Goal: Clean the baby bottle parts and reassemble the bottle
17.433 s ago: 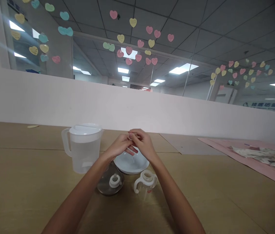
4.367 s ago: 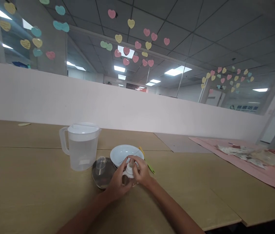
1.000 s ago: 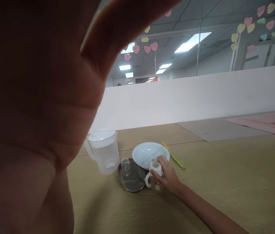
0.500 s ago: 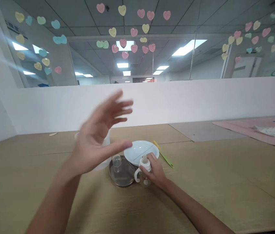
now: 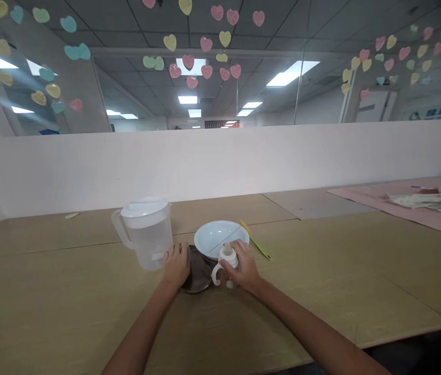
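Observation:
My right hand point(image 5: 246, 268) is closed round a baby bottle point(image 5: 228, 256) with a white collar, a side handle and a teat on top, upright at the front of a white bowl point(image 5: 220, 233). My left hand point(image 5: 177, 264) is at the left part of a dark metal tray point(image 5: 197, 276), fingers curled. The hand hides whatever is inside its grip, and the clear cup is out of sight there. Behind the bottle, a thin straight item lies across the bowl.
A lidded clear pitcher point(image 5: 152, 242) of liquid stands just left of my left hand. Right of the bowl lies a green-handled brush point(image 5: 260, 246) with a yellow head. A pink cloth point(image 5: 431, 216) bearing white fabric lies far right. A white wall point(image 5: 243, 161) rises behind the table.
My left hand has come down from its raised, open position to the tray, where the clear cup stood, and curled. The pitcher is now uncovered. My right hand still holds the bottle. The view has shifted.

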{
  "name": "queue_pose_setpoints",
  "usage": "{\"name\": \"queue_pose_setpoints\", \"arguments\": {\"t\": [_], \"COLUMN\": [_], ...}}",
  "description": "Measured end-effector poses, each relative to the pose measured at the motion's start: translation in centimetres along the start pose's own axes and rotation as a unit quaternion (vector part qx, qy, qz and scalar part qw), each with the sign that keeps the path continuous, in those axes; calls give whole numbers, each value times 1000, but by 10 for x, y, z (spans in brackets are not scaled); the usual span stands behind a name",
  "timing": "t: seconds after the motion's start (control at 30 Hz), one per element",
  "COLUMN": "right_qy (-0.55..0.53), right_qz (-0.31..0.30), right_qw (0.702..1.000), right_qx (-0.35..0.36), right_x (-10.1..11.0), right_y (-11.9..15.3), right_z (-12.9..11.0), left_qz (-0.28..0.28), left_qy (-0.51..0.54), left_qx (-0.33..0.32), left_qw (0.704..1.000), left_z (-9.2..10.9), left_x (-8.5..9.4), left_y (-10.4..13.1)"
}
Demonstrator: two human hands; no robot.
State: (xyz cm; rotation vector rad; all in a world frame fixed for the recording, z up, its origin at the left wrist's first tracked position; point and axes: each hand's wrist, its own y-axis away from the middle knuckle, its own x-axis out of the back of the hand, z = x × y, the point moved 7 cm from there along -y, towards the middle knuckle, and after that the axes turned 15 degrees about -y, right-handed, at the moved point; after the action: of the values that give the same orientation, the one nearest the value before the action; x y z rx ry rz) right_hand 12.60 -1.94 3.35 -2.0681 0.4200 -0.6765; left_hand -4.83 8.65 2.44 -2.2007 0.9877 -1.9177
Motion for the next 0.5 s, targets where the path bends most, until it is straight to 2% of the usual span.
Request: {"name": "queue_pose_setpoints", "arguments": {"t": [0.07,0.1,0.2,0.23,0.3,0.37,0.5], "right_qy": [-5,-9,-15,-17,-21,-26,-30], "right_qz": [12,19,34,39,43,43,40], "right_qw": [1000,1000,999,999,998,998,998], "right_qx": [-1,-3,-18,-24,-34,-40,-46], "right_x": [1,2,3,3,2,1,-1], "right_y": [0,1,3,3,5,6,7], "right_z": [-1,-1,0,2,4,7,10], "left_qz": [-13,3,137,188,249,275,255], "left_qy": [19,41,162,215,319,370,388], "left_qx": [9,23,78,91,101,52,-80], "left_qw": [1000,999,974,954,909,886,882], "left_z": [-3,-5,-10,-8,2,25,70], "left_x": [3,9,38,48,58,65,69], "left_y": [-1,-2,1,6,15,25,39]}}
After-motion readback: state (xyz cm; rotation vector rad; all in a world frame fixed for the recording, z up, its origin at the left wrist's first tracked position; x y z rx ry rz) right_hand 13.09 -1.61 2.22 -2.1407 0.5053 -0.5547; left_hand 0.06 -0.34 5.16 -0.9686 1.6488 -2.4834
